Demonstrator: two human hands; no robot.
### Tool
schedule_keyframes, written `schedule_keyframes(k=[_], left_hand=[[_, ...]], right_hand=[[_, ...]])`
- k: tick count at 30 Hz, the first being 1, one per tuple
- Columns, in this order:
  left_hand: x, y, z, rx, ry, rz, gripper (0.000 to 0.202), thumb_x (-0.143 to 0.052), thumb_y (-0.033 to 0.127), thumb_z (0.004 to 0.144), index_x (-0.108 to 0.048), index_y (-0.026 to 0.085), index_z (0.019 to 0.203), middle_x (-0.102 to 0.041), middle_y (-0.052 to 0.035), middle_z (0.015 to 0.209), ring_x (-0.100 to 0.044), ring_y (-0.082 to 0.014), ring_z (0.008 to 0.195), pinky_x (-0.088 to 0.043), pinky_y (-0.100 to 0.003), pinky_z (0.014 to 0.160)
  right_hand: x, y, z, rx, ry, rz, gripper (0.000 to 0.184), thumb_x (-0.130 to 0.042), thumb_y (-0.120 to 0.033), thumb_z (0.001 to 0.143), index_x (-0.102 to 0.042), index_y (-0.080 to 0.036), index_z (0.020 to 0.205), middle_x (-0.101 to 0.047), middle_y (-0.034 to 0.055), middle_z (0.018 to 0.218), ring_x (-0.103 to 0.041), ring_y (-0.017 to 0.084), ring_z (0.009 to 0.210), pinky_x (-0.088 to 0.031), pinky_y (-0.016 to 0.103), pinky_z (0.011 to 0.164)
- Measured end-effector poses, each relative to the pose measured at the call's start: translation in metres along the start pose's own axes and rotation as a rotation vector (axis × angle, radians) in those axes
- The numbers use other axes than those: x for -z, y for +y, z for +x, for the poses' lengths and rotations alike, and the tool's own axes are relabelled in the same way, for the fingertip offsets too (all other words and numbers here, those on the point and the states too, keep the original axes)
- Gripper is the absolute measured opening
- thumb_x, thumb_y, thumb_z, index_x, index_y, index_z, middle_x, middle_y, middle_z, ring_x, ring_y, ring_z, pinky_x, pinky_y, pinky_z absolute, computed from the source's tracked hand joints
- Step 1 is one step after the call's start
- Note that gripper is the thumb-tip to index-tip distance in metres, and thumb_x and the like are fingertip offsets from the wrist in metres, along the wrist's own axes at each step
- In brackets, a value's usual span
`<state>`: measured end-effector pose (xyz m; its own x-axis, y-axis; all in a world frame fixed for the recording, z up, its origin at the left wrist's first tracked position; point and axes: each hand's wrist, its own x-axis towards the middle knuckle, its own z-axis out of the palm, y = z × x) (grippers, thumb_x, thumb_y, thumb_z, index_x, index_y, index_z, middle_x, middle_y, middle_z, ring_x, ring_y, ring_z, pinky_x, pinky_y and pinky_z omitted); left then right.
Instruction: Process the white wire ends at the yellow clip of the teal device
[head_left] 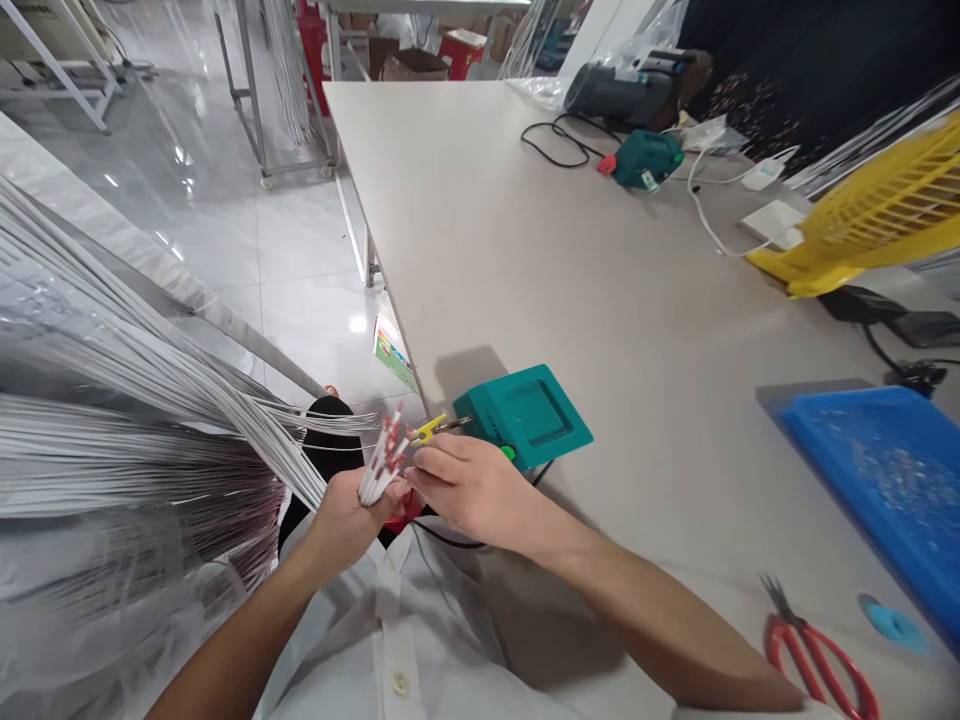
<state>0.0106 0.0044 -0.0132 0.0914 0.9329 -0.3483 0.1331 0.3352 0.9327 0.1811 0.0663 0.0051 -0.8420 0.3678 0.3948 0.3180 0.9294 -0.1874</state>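
Closed around a bundle of thin white wires with red ends (384, 465) is my left hand (346, 522), low in front of my shirt. The red ends point up, away from my body. Just right of them my right hand (480, 492) has its thumb and fingers pinched together; whatever lies between them is too small to make out. A small yellow piece (429, 429) on a metal tip sticks out from a teal box-shaped device (517, 415) at the table's left edge, directly beyond my right fingertips.
Long white wires (187, 350) hang in a mass on the left. On the table (637, 290) are red-handled scissors (814, 650), a blue tray (885, 480) with small clear pieces, a blue ring (894, 625), a yellow fan (877, 210) and another teal device (646, 158) with cables.
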Motion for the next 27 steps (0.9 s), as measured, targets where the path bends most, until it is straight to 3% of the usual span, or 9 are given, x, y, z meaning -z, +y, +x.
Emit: schedule_keyframes(k=[3,6,9,12,16,21,24,27], left_hand=[[-0.001,0.005,0.001,0.082,0.019,-0.131,0.030,-0.057,0.040,0.074,-0.058,0.013,0.060,-0.049,0.0027,0.049,-0.035,-0.0062,0.039,-0.029,-0.020,0.040],[-0.001,0.009,0.001,0.100,0.114,-0.185,0.028,-0.060,0.039,0.072,-0.059,0.013,0.063,-0.054,0.0014,0.052,-0.038,-0.0061,0.038,-0.028,-0.020,0.037],[0.000,0.009,0.000,0.088,0.207,-0.186,0.024,-0.063,0.036,0.070,-0.063,0.013,0.065,-0.052,0.0031,0.047,-0.037,-0.0062,0.039,-0.028,-0.019,0.037],[0.001,0.009,-0.002,0.103,0.236,-0.173,0.020,-0.066,0.033,0.067,-0.066,0.013,0.065,-0.043,0.0059,0.039,-0.033,-0.0061,0.038,-0.025,-0.019,0.037],[0.000,0.012,-0.004,0.099,0.191,-0.159,0.018,-0.067,0.031,0.066,-0.070,0.013,0.068,-0.046,0.0049,0.041,-0.034,-0.0072,0.040,-0.026,-0.020,0.040],[0.004,0.009,-0.005,-0.004,0.060,-0.097,0.013,-0.068,0.027,0.066,-0.069,0.014,0.064,-0.057,0.0008,0.055,-0.043,-0.0100,0.051,-0.032,-0.023,0.049],[0.009,0.003,-0.006,-0.014,0.004,-0.140,0.014,-0.066,0.028,0.069,-0.067,0.014,0.063,-0.052,0.0022,0.053,-0.037,-0.0075,0.046,-0.028,-0.022,0.044],[0.011,-0.003,-0.005,-0.040,-0.009,-0.258,0.015,-0.066,0.028,0.069,-0.064,0.015,0.063,-0.047,0.0036,0.052,-0.034,-0.0061,0.043,-0.024,-0.022,0.042]], right_hand=[[-0.011,-0.001,-0.011,0.137,0.128,-0.154,0.019,-0.046,-0.011,0.084,-0.064,-0.019,0.085,-0.063,0.0063,0.086,-0.055,0.017,0.084,-0.051,0.031,0.069],[-0.019,0.000,-0.020,0.133,0.190,-0.134,0.022,-0.048,-0.011,0.083,-0.062,-0.022,0.097,-0.064,0.0045,0.089,-0.057,0.016,0.087,-0.052,0.030,0.070],[-0.015,0.001,-0.020,-0.012,0.250,-0.030,0.021,-0.053,-0.012,0.081,-0.063,-0.023,0.096,-0.064,0.0040,0.081,-0.059,0.016,0.080,-0.052,0.031,0.070],[-0.001,0.001,-0.010,-0.273,0.318,0.178,0.017,-0.054,-0.014,0.080,-0.065,-0.020,0.092,-0.063,0.0073,0.081,-0.059,0.017,0.078,-0.052,0.033,0.071],[0.014,0.001,0.003,-0.497,0.172,0.516,0.015,-0.053,-0.021,0.082,-0.066,-0.020,0.090,-0.063,0.0078,0.088,-0.060,0.015,0.080,-0.052,0.028,0.069],[0.018,0.006,0.011,-0.335,-0.089,0.651,0.012,-0.056,-0.023,0.080,-0.068,-0.021,0.080,-0.063,0.0050,0.084,-0.059,0.014,0.079,-0.049,0.026,0.068],[0.015,0.006,0.015,-0.292,-0.040,0.798,0.011,-0.057,-0.021,0.080,-0.067,-0.020,0.075,-0.064,0.0033,0.077,-0.058,0.013,0.075,-0.049,0.025,0.067],[0.008,-0.001,0.019,-0.393,0.117,1.046,0.006,-0.061,-0.019,0.076,-0.066,-0.019,0.072,-0.062,0.0030,0.076,-0.059,0.012,0.070,-0.049,0.025,0.066]])
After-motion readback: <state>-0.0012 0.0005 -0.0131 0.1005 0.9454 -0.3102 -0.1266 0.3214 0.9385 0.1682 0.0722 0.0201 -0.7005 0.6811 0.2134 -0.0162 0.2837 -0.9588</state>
